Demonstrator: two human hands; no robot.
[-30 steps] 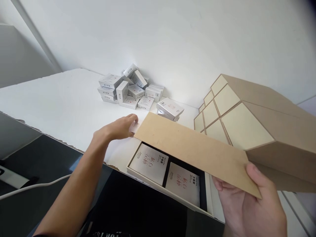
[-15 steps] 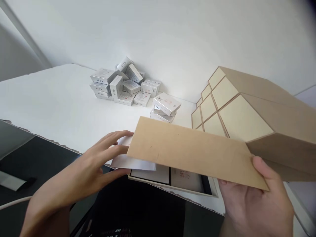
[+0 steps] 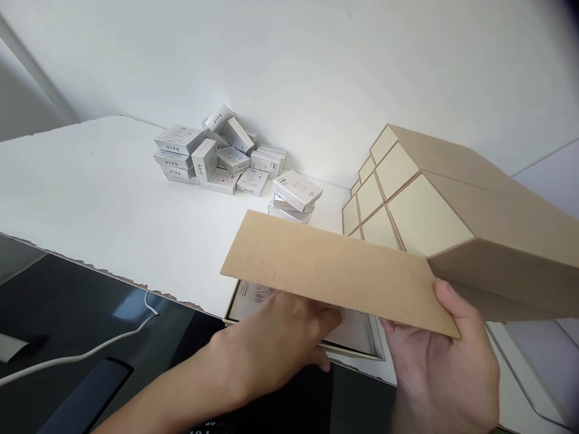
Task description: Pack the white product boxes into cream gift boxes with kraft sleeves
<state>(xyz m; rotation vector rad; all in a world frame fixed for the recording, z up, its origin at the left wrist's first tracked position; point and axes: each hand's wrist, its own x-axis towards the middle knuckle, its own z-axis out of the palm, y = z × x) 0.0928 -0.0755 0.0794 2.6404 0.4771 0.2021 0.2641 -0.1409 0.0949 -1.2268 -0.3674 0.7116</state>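
A shallow cream-sided box [image 3: 357,354] with a dark inner edge lies near the front edge of the table, under a raised tan cover panel [image 3: 335,265]. My right hand [image 3: 452,361] grips this panel at its right end, thumb on top and fingers beneath. My left hand [image 3: 280,337] reaches over the box's front rim. Its index finger bends down onto the pale contents, the thumb stays apart outside the rim, and the other fingers are partly hidden. Flat white packs [image 3: 248,296] with red and black print show inside. The panel hides the box's back.
Several small silver-white cartons [image 3: 233,159] lie heaped against the wall, with a short stack [image 3: 296,191] of similar ones closer. Large tan boxes [image 3: 497,199] are piled on the right. The white table [image 3: 113,205] has a chipped front edge. Below hangs a white cable [image 3: 104,345].
My left hand has moved right, from a white folded piece at the box's left end to over its middle. That piece is no longer in view there. My right hand still holds the panel.
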